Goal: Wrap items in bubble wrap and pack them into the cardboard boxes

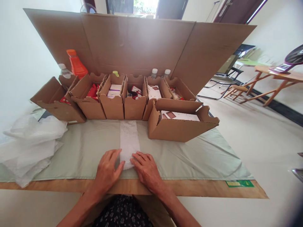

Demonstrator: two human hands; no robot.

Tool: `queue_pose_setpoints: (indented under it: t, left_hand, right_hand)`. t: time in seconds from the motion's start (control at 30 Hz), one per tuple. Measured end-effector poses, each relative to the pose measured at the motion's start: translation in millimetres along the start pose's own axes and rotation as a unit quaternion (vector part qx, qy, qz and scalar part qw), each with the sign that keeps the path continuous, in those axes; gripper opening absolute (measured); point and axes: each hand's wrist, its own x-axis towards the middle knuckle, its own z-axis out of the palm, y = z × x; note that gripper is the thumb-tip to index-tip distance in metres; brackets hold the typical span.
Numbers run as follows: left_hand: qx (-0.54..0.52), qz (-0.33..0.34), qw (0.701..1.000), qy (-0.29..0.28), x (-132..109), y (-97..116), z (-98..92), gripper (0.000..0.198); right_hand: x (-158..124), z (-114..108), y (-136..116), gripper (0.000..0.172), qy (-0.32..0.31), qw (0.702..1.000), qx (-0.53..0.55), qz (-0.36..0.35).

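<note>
As the person sits at the table, seen from that seat with a white translucent strip [129,137] as the middle of the dial, both bare hands rest at its near end. The strip lies flat on the pale green cloth [90,148], its long side running toward twelve o'clock and its far end close to the row of boxes.

At seven o'clock the left hand [109,167] is half open, fingers loosely bent and thumb apart from them, fingertips at the strip's edge. At five o'clock the right hand [145,168] lies palm down, fingers gently bent with their tips on the opposite edge; its thumb is hard to make out, so I can't tell whether it pinches anything.

From ten to one o'clock stand six cardboard boxes [114,108], backed by a tall cardboard panel [139,44]. An orange bottle [77,64] rises behind them at eleven. Another cardboard box [175,128], turned sideways at two, holds a white carton [181,116] with brown squares. Crumpled clear plastic [30,142] is heaped at nine.
</note>
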Motion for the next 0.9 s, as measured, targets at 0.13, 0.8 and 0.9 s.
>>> queue_pose_setpoints:
  t: [0.13, 0.8, 0.9]
  left_hand:
    - [0.017, 0.164, 0.986, 0.005, -29.0, 5.8, -2.3, 0.03]
    - [-0.056, 0.043, 0.997, 0.027, -34.1, 6.6, -0.9, 0.027]
    - [-0.056, 0.109, 0.992, 0.02, -44.7, 4.7, -7.6, 0.022]
  right_hand:
    - [-0.5, -8.0, -6.4, 0.026, 0.017, 0.999, 0.04, -0.002]
    - [-17.5, -15.6, -23.4, 0.026, 0.051, 0.997, 0.054, 0.007]
    - [-19.4, -17.5, -23.1, 0.023, 0.002, 0.988, 0.141, 0.06]
